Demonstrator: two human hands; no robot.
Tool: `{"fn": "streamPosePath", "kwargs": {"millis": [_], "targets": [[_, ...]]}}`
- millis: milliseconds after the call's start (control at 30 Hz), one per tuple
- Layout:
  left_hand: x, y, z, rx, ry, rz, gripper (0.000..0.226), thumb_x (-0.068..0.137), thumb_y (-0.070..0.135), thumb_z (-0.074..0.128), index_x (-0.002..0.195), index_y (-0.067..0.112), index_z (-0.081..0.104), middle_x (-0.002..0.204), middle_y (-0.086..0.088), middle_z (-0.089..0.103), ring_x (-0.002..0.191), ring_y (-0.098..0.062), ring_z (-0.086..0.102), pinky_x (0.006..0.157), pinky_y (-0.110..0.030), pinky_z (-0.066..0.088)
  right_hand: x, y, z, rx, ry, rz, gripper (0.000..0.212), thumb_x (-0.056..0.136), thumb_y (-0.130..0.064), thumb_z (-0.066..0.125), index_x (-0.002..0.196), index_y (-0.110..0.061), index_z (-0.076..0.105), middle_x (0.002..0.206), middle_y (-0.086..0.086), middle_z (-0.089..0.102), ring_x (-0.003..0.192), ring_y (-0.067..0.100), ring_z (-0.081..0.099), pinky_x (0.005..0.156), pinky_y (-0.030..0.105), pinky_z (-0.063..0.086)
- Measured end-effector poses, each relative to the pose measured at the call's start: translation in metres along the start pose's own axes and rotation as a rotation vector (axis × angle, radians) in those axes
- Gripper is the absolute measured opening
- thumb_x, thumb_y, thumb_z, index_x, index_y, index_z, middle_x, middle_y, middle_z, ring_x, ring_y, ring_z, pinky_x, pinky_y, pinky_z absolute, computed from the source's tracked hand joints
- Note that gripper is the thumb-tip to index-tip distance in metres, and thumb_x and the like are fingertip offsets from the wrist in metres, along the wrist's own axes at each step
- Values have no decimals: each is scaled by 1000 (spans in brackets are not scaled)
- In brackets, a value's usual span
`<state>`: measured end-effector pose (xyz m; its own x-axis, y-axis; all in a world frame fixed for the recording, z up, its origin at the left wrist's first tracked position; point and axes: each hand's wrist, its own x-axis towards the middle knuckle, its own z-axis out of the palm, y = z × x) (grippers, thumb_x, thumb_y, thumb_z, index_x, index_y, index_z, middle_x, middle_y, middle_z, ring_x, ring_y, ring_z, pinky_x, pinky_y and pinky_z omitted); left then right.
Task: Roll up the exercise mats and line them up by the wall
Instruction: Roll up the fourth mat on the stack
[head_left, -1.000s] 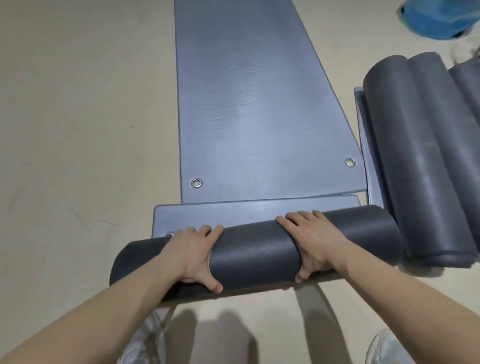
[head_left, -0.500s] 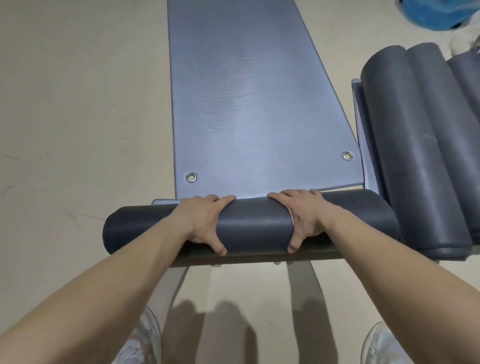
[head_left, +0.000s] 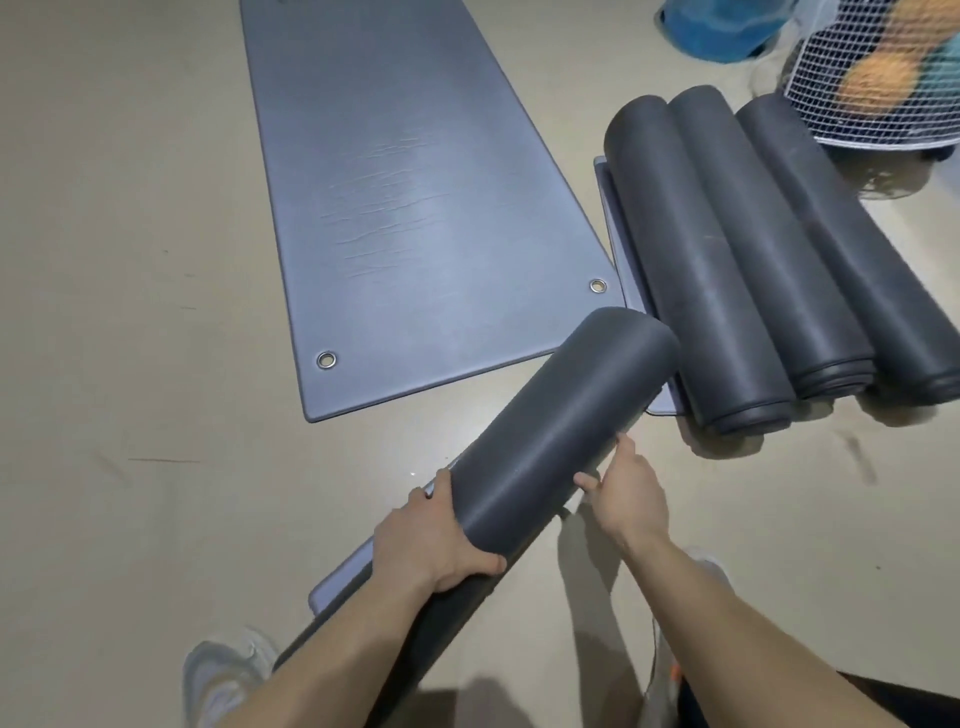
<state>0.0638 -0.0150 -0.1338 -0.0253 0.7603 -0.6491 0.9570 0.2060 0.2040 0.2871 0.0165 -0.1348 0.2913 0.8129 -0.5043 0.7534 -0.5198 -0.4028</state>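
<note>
The left hand (head_left: 436, 540) holds the rolled mat (head_left: 550, 431) tight. Its thumb curls over the near side of the roll and its fingers wrap round the far side. The right hand (head_left: 628, 493) is looser. Its thumb and one straight finger touch the right side of the roll, and its other fingers are hidden.

The rolled mat is dark grey and sits in the middle of the frame. It slants from the lower left up to the right. A loose flap (head_left: 337, 577) of the mat sticks out under it at the lower left. Its far end is just beside three other rolled mats (head_left: 769, 249), which lie side by side, touching, at the right of the frame.

A flat mat (head_left: 415, 208) lies open on the tan floor (head_left: 130, 260) in the upper middle. It has a metal ring in each near corner.

In the upper right corner is a white net bag (head_left: 883, 104). Inside it are round orange and blue-green things, too blurry to name. A blue thing (head_left: 717, 31) lies just left of the bag.

A pale shoe (head_left: 228, 670) shows at the bottom left.
</note>
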Motion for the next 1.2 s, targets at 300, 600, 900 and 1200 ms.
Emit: {"fn": "streamPosePath", "kwargs": {"millis": [300,600,900,1200], "targets": [[25,-4,8,-366,-288,105,93,46,87,70,123,35,75,94,13,76,94,-7,69,87,-30,52,-30,29,28,910,-215,204,117,62,-59,91,151,-49,15,140,-8,55,119,22,62,99,54,55],[57,-2,20,-525,-381,-42,158,24,92,77,152,11,29,148,-6,46,127,-23,54,104,-38,45,-20,40,46,904,-135,233,129,53,-56,94,151,-51,12,131,-15,62,114,16,66,103,48,53],[10,9,40,-953,-376,-79,94,44,73,86,107,9,56,93,-5,67,70,-16,60,61,-26,45,-35,32,15,893,-133,56,101,58,-35,94,140,-47,35,123,-15,66,107,10,69,97,44,57],[52,53,-38,-793,-410,37,71,62,75,79,82,7,70,85,-19,71,68,-22,62,68,-29,47,4,1,-34,1081,-67,109,77,72,-29,91,132,-39,43,118,-12,68,101,11,71,94,42,58]]}}
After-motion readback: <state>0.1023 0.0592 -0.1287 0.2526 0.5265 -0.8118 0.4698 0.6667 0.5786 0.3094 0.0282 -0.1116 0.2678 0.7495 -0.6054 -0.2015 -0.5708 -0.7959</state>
